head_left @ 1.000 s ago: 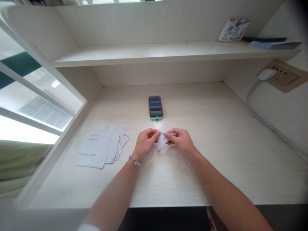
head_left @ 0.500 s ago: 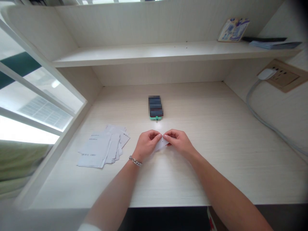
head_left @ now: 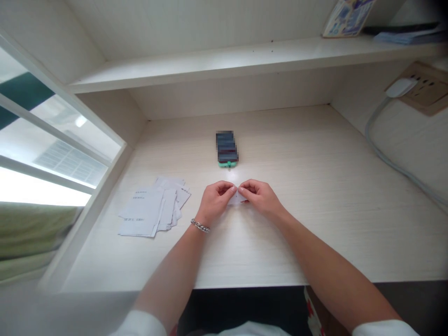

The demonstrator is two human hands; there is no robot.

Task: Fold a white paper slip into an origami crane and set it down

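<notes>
Between my two hands is a small piece of white paper (head_left: 236, 198), pinched near its upper edge and partly hidden by the fingers. My left hand (head_left: 217, 199), with a chain bracelet (head_left: 200, 226) on its wrist, grips the paper's left side between thumb and fingers. On the other side my right hand (head_left: 259, 196) is closed on it the same way, the thumb tips almost meeting. Left of my hands lies a loose, overlapping pile of white paper sheets (head_left: 143, 212) with some printed lines.
A phone-like device (head_left: 227, 148) with a green lower edge, its face blurred out, lies behind my hands. Above the desk (head_left: 332, 196) runs a shelf (head_left: 196, 65) holding a small box (head_left: 348, 18). At right, a white cable (head_left: 388, 163) hangs from a wall socket (head_left: 425, 88).
My view has tilted slightly, so the desk and shelf sit higher in the picture. Both hands keep their pinch on the small paper, with little visible movement.
</notes>
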